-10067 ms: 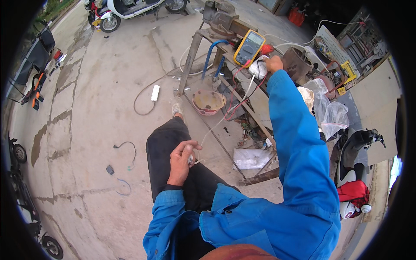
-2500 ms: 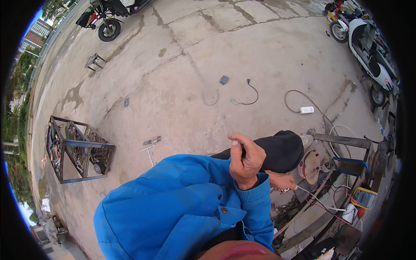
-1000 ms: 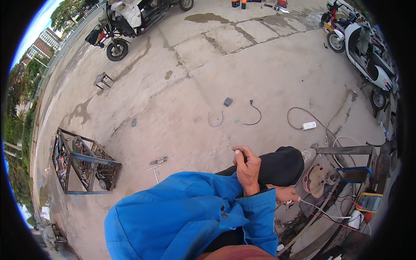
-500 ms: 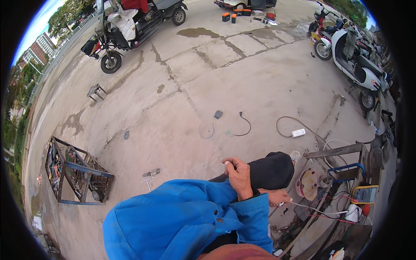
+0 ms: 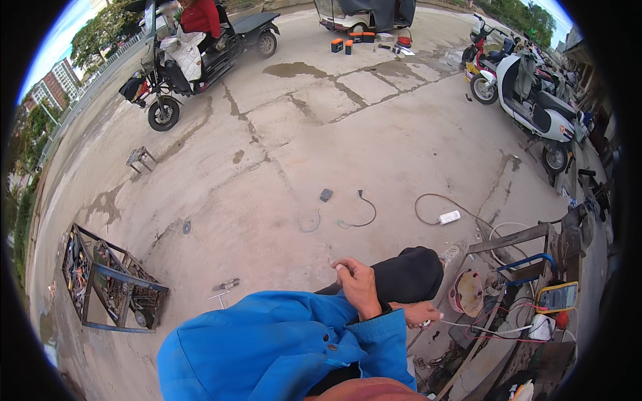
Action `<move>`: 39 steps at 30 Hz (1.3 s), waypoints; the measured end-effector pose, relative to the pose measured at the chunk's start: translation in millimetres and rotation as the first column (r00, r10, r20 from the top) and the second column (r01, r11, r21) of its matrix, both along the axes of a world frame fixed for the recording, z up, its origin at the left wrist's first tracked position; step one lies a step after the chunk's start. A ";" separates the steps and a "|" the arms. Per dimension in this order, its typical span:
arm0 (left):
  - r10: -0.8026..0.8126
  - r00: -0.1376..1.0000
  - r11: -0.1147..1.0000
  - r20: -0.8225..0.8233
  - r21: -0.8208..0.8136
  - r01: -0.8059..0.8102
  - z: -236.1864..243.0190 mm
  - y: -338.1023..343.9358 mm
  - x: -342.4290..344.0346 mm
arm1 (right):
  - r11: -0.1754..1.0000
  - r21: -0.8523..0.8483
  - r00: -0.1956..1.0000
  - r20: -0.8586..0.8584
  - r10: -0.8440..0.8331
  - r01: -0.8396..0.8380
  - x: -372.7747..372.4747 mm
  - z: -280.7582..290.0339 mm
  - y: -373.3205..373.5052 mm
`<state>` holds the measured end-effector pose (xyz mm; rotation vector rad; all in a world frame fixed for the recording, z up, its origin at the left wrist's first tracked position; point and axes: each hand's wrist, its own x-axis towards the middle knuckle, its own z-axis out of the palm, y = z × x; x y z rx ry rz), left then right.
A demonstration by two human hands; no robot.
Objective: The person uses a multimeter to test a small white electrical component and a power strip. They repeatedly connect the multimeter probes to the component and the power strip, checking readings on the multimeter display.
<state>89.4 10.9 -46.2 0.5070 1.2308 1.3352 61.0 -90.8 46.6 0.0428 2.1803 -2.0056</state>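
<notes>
My right hand (image 5: 356,286) is raised above my dark-trousered leg (image 5: 421,271), its fingers curled toward the thumb; whatever they may hold is hidden. Partly behind it, my left hand (image 5: 418,314) grips the end of a thin white cable (image 5: 480,329) low by the leg; a small pale piece at its fingers is too small to make out. To the right, a yellow multimeter (image 5: 558,298) with red and black leads sits on a metal frame (image 5: 508,238), beside a white block (image 5: 542,327). A pinkish bowl-like shell (image 5: 466,291) lies near my foot.
A person in red (image 5: 200,20) is on an electric three-wheeler (image 5: 194,67) at upper left. Scooters (image 5: 535,107) line the right; orange-black batteries (image 5: 348,47) lie at the back. A metal rack of parts (image 5: 107,281), small stool (image 5: 140,159), power strip (image 5: 449,217) and loose leads (image 5: 361,214) are about.
My right hand has left the multimeter area where it was ten seconds ago and is by my leg. Lately the view has tilted up and turned slightly, bringing the person in red into sight.
</notes>
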 end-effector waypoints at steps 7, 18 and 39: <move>0.015 0.987 0.994 0.157 0.104 -0.031 6.2 2.1 6.4 | 1.000 0.013 1.000 0.016 0.007 -0.007 2.9 3.6 -0.5; -0.033 0.973 0.959 0.227 0.282 -0.034 -4.8 9.4 19.1 | 1.000 -0.003 1.000 0.002 -0.027 0.027 9.9 6.5 2.4; -0.046 0.995 0.971 0.092 0.240 0.023 -6.1 5.6 17.8 | 1.000 0.004 1.000 0.019 -0.025 0.025 5.4 7.8 5.0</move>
